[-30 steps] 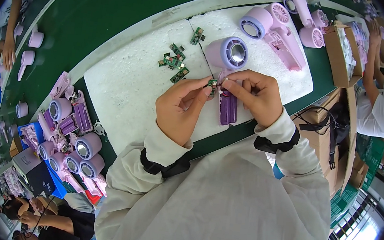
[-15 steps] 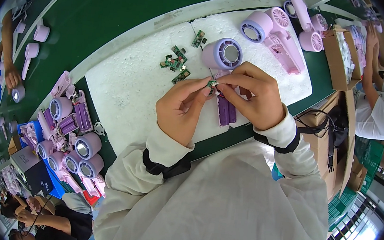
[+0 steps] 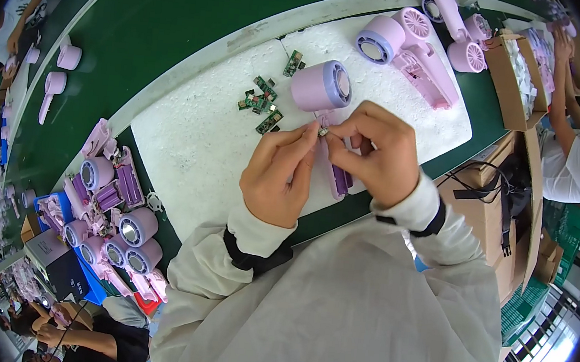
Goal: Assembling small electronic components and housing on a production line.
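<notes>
Between the fingertips of my left hand [image 3: 279, 173] and my right hand [image 3: 376, 151] is a small circuit board [image 3: 322, 133], mostly covered by the fingers. Both hands pinch it, thumbs against index fingers. Just beyond them a pink-lilac handheld fan [image 3: 311, 89] lies on a white foam sheet [image 3: 194, 150], its round head tilted to the right. Its opened handle, with purple battery cells [image 3: 341, 179], passes under my right hand toward me. To the left of the fan head, several loose green circuit boards [image 3: 257, 100] are scattered on the foam.
More pink fans and an open handle shell [image 3: 424, 78] lie at the foam's far right. A pile of fan parts [image 3: 115, 198] fills the left side. An open cardboard box [image 3: 519, 81] stands on the right, above cables [image 3: 494, 188]. Other people work at both sides.
The fan head has rolled, so its round face now points more to the right. My hands remain pinched together on the board, which is now more hidden. The view has shifted slightly.
</notes>
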{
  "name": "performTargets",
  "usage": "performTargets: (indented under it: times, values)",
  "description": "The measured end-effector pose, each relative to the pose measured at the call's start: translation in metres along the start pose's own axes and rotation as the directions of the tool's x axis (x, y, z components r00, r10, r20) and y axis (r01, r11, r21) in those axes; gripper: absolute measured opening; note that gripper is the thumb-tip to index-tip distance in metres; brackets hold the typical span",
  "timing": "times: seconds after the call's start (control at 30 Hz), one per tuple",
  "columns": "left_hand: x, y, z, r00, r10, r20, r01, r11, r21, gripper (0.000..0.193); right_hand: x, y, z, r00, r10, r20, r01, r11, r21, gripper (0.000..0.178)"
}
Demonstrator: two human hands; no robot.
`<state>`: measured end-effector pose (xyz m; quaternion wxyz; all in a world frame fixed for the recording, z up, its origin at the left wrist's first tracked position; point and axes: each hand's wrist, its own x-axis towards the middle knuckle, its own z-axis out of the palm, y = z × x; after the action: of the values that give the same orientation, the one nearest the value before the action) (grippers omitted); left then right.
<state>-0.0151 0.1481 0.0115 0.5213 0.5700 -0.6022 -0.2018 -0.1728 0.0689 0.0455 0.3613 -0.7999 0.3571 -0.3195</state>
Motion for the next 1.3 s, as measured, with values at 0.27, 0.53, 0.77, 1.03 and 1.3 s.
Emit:
performTargets:
  times: [0.27,0.53,0.77,1.03,1.3]
  values:
    - [0.016,0.017,0.004,0.996,0.074,-0.048,-0.069,0.993,0.098,0.034,-0.001,-0.007,-0.005,0.980,0.171,-0.105,-0.163,0.984,0.073,0.009]
    - [0.016,-0.007,-0.035,0.998,0.065,-0.018,-0.058,0.962,0.267,0.029,0.094,0.011,-0.064,0.981,0.143,0.129,-0.170,0.957,0.233,0.008]
    - [0.011,-0.025,-0.038,0.999,0.045,0.010,-0.046,0.939,0.341,0.026,0.266,0.107,-0.122,0.991,0.116,0.071,-0.120,0.991,0.054,0.019]
    - [0.015,-0.031,-0.044,1.000,0.012,-0.005,-0.010,0.971,0.240,0.022,0.347,0.136,-0.061,0.974,0.225,-0.012,-0.150,0.609,-0.779,0.036]
    - [0.016,-0.030,-0.042,0.998,-0.049,-0.028,0.052,0.989,0.138,0.015,0.396,0.118,0.010,0.903,0.413,-0.114,-0.314,0.456,-0.833,0.046]
